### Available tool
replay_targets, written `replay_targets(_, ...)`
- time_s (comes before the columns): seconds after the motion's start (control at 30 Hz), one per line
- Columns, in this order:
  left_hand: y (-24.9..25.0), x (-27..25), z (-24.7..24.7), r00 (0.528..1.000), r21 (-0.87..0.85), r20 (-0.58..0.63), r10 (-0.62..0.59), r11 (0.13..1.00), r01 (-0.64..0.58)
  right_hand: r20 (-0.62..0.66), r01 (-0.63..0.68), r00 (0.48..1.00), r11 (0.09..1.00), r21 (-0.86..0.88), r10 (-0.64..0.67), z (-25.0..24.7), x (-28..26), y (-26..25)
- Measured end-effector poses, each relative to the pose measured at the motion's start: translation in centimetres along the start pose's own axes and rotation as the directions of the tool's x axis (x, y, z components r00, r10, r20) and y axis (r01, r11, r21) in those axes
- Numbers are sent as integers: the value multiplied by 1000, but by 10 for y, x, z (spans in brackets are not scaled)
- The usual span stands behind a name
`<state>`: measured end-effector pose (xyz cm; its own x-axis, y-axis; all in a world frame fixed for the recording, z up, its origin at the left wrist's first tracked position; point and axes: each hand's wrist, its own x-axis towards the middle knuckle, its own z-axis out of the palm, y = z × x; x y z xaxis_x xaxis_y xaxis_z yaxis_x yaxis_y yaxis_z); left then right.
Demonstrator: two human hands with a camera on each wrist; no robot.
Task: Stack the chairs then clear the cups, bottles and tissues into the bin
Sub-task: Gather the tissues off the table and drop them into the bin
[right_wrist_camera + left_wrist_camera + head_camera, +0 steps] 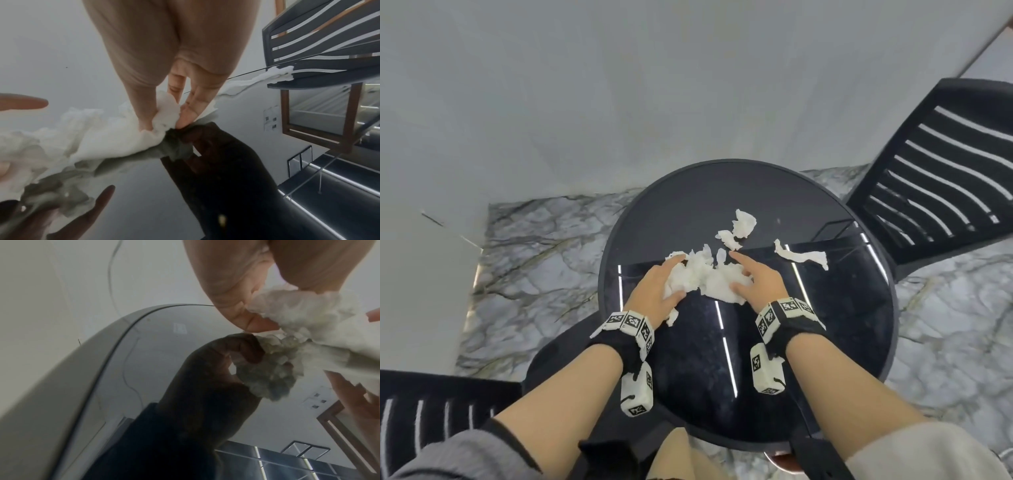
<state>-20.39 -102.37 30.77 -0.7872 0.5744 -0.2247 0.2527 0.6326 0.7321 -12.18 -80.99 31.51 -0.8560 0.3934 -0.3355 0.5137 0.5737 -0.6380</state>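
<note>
A crumpled white tissue pile [705, 279] lies on the round black glossy table [709, 195]. My left hand [677, 277] grips its left side, fingers curled over the top and thumb beneath. My right hand [736, 270] pinches the pile's right side while its index finger points forward. In the right wrist view, thumb and fingers [186, 113] pinch a fold of the tissue pile [98, 139]. In the left wrist view, my thumb [242, 308] presses into the tissue wad [308, 318]. Two loose tissue pieces [743, 224] lie behind the pile, and a torn strip [803, 257] to the right.
A black slatted chair [945, 178] stands at the table's right rear, also seen in the right wrist view [329, 32]. Another black slatted chair [431, 411] sits at the lower left. A grey wall [619, 85] rises behind the table. The floor is marble [534, 257].
</note>
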Motion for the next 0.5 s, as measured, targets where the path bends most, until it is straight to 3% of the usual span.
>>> replay_targets(0.23, 32, -24, 18, 998, -93, -67, 15, 995, -22, -169, -18, 984, 974, 225, 58, -17, -62, 27)
replay_targets(0.37, 62, -48, 39, 997, -210, -55, 53, 976, -64, -245, -11, 963, 931, 366, 108, -28, -109, 55)
replay_targets(0.5, 96, -82, 67, 992, -215, 0, 129, 968, -126, -288, 4, 946, 884, 468, 148, -41, -164, 81)
